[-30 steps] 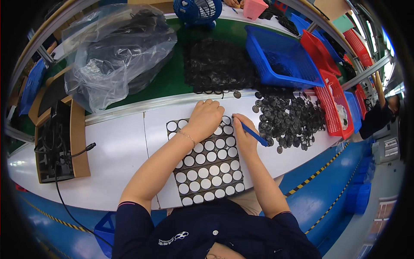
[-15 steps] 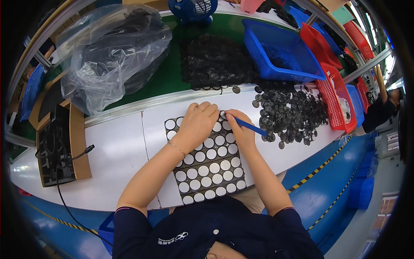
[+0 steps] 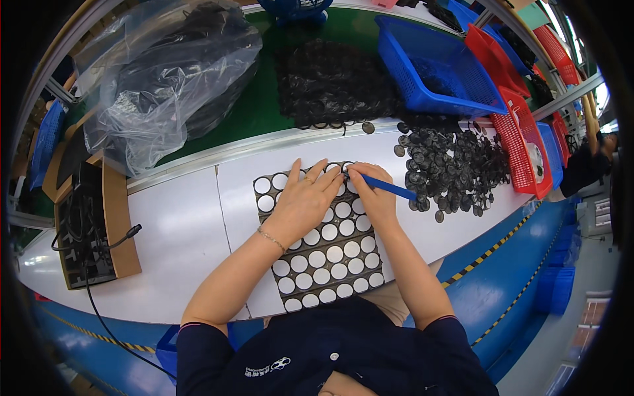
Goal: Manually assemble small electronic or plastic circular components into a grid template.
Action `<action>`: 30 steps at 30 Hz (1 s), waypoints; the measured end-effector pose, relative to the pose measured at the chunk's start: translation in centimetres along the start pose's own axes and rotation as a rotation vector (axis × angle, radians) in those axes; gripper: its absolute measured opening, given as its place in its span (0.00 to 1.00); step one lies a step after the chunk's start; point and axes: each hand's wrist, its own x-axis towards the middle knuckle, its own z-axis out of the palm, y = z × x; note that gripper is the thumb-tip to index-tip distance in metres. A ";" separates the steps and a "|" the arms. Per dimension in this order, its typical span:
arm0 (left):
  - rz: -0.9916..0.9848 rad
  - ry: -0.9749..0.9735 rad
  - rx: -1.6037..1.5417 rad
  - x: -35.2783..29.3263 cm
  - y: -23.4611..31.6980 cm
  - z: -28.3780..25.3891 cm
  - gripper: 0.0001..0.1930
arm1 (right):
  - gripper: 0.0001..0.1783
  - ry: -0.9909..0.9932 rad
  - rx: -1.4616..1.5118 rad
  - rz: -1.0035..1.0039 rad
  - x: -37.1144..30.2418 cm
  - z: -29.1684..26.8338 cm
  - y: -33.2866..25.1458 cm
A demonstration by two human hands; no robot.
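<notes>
A dark sheet (image 3: 325, 247) bearing rows of white round discs lies on the white worktop in front of me. My left hand (image 3: 305, 203) rests palm down over its far half, fingers spread apart, with fingertips close to the far edge. In my right hand (image 3: 375, 198) is a slim blue stick-shaped tool (image 3: 391, 188), pinched near its tip. That tip points at a disc place on the sheet's far edge, beside my left fingertips. Fingers hide exactly what it touches. My left hand and wrist cover several discs.
Loose black round pieces (image 3: 456, 168) are heaped to the right, beside a red basket (image 3: 520, 148). Behind stand a blue basket (image 3: 439, 69) and a dark pile (image 3: 337, 82) on green matting. A clear plastic bag (image 3: 175, 86) and a carton with cables (image 3: 99, 224) sit at left.
My left fingers, closer together before, have spread apart on the sheet. The blue tool's tip stays near the far edge. The whole view has shifted slightly.
</notes>
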 end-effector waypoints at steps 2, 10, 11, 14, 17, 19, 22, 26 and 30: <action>-0.002 0.005 0.004 0.0 0.0 0.0 0.22 | 0.09 -0.001 0.005 0.004 0.0 0.0 -0.1; -0.017 -0.022 0.015 0.0 0.1 -0.1 0.22 | 0.09 0.013 -0.401 -0.253 -0.7 0.4 -2.0; -0.021 -0.034 0.020 0.0 0.1 -0.1 0.21 | 0.10 0.023 -0.552 -0.390 -0.8 0.4 -2.4; -0.028 0.006 0.025 -0.2 0.0 0.0 0.21 | 0.13 0.023 -0.649 -0.463 0.3 0.0 -1.3; -0.029 0.016 0.015 0.0 0.1 -0.3 0.22 | 0.11 0.236 -0.754 -0.375 2.8 -3.3 0.7; -0.062 0.005 0.020 -0.3 0.2 -0.6 0.21 | 0.10 0.255 -0.603 -0.246 3.1 -4.0 1.3; -0.087 -0.026 0.071 -1.4 0.2 -1.7 0.21 | 0.09 0.111 -0.152 -0.046 1.3 -2.4 -1.0; -0.113 -0.026 0.050 -2.9 0.5 -1.7 0.22 | 0.09 -0.082 0.082 0.069 -0.3 0.1 -1.9; -0.121 0.036 0.052 -3.3 0.6 -1.0 0.21 | 0.10 -0.118 0.114 0.033 -0.5 0.8 -1.8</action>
